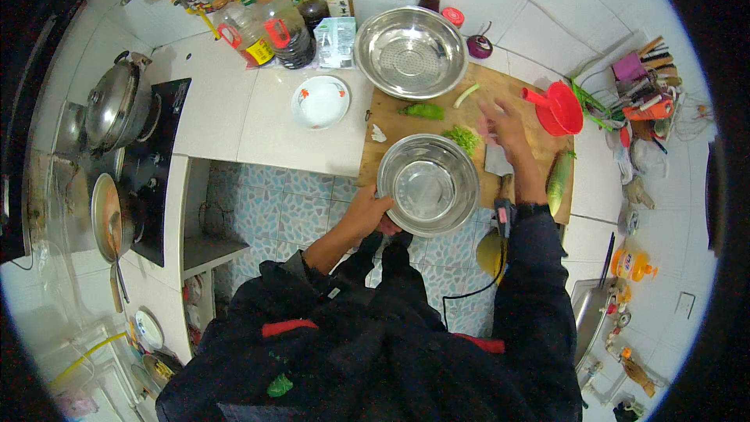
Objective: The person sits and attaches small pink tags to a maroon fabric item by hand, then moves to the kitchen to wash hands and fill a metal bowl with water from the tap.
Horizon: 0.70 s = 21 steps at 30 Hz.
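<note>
My left hand [372,210] grips the rim of a steel bowl [428,184] at the front edge of the wooden cutting board [398,138]. Above the board, my right hand [505,129] is slightly blurred, fingers spread, with nothing seen in it. Below it lies a cleaver [498,161], partly hidden by the wrist. Chopped greens [463,139] sit beside the bowl's upper right side. Behind them are a green pepper [426,111] and a pale green stalk [467,95]. A small white scrap [378,133] lies on the board's left part.
A steel colander [412,53] overlaps the board's back edge. A red plastic ladle [559,108] and a green-striped vegetable [559,181] are at the right. A white plate [320,102] stands left, before several bottles [287,29]. Far left, a lidded pot [117,106] and frying pan [106,217] are at the stove.
</note>
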Motion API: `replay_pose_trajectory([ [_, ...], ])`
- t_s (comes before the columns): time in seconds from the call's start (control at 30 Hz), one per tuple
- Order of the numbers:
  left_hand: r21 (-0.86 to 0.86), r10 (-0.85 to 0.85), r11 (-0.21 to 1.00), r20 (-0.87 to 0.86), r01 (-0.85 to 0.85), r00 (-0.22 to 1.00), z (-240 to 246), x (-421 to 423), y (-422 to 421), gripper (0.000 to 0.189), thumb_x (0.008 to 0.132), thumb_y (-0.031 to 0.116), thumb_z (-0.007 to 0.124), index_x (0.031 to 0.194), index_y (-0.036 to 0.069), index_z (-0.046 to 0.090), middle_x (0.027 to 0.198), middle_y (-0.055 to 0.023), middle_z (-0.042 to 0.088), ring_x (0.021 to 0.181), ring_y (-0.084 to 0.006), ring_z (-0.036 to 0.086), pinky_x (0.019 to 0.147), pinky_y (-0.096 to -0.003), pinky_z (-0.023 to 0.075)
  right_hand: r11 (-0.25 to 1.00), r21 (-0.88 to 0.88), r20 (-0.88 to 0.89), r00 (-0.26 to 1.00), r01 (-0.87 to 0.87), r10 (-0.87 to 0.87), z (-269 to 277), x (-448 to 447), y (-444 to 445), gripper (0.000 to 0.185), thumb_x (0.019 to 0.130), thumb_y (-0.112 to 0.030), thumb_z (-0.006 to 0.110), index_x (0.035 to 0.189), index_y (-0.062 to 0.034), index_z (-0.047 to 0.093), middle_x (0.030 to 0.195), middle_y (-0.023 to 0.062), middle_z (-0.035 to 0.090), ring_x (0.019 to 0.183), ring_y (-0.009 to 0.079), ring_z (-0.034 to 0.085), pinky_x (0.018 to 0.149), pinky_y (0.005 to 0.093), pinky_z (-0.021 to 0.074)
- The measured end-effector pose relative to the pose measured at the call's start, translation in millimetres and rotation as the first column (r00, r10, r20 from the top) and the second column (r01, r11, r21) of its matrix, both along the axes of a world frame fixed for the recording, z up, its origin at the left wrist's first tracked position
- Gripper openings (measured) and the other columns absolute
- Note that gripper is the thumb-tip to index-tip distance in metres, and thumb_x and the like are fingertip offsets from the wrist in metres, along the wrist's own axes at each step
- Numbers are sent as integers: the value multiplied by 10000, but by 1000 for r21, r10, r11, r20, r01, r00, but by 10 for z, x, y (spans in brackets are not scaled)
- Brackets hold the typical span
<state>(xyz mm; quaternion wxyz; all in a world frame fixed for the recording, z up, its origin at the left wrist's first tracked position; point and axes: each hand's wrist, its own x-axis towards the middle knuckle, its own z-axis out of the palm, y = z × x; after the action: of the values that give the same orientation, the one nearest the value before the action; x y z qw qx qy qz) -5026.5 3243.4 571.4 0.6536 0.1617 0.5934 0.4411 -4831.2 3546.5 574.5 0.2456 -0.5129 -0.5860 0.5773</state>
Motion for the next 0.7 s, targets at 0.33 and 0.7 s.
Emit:
replay_pose_trajectory([
  [0.33, 56, 195, 980, -27, -193, 980, -77, -373, -619, 312, 954, 130, 535, 1229, -15, 516, 874, -183, 697, 643, -265, 717, 514, -338, 605, 993, 118, 32, 999, 4, -8, -162, -1150, 325, 230, 872, -166, 667, 946, 34, 582, 697, 65, 618, 448, 140, 542, 378, 263, 395],
  [0.7, 99, 211, 972, 35, -213, 977, -126, -522, -703, 338, 946, 87, 508, 1264, -22, 478, 883, -181, 694, 653, -267, 716, 531, -347, 608, 956, 9, -300, 913, 293, -277, 936, -169, 452, 91, 879, -115, 597, 870, -25, 597, 684, 41, 559, 495, 115, 525, 402, 243, 394],
])
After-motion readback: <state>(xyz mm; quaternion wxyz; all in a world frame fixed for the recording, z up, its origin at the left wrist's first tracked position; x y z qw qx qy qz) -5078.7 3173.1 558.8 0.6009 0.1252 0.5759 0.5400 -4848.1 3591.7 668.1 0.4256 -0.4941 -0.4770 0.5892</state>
